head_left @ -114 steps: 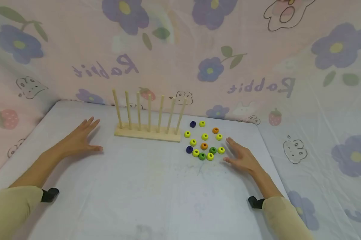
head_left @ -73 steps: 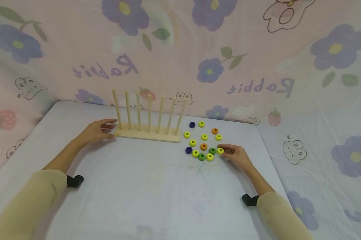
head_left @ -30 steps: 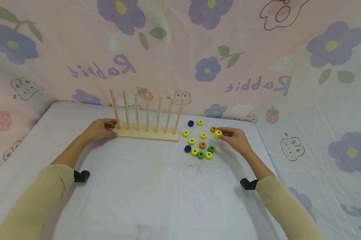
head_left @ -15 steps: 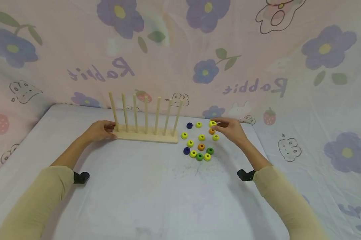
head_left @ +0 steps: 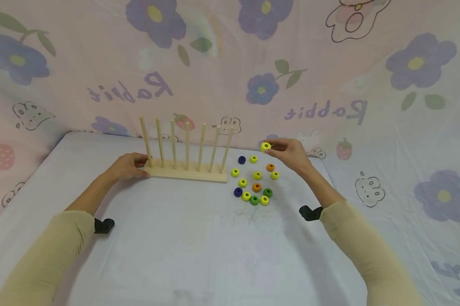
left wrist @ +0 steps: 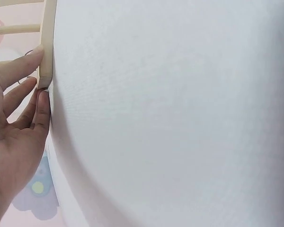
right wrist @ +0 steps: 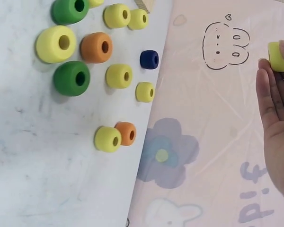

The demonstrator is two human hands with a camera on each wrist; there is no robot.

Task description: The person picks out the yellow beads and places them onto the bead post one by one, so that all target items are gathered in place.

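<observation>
My left hand [head_left: 124, 166] holds the left end of a wooden peg rack [head_left: 188, 174], whose upright pegs carry nothing. In the left wrist view, the fingertips of that hand press on the end of the rack's base [left wrist: 47, 61]. Between the thumb and fingers of my right hand [head_left: 291, 154] a yellow bead [head_left: 263, 149] is pinched, raised above the table behind the other beads. The right wrist view shows this yellow bead [right wrist: 276, 59] from its side. Several loose beads lie right of the rack: yellow [head_left: 235, 173], orange [head_left: 270, 167], green [head_left: 267, 193] and dark blue [head_left: 242, 160].
A white table [head_left: 176, 242] bears the rack and beads. Behind it hangs a pink cloth [head_left: 214, 63] with flowers and rabbits, close to the table's back edge. The cloth also drapes down both sides.
My left hand has come right to the rack's end and taken hold. The right hand has picked a yellow bead from the group's right side and lifted it up, back and leftward.
</observation>
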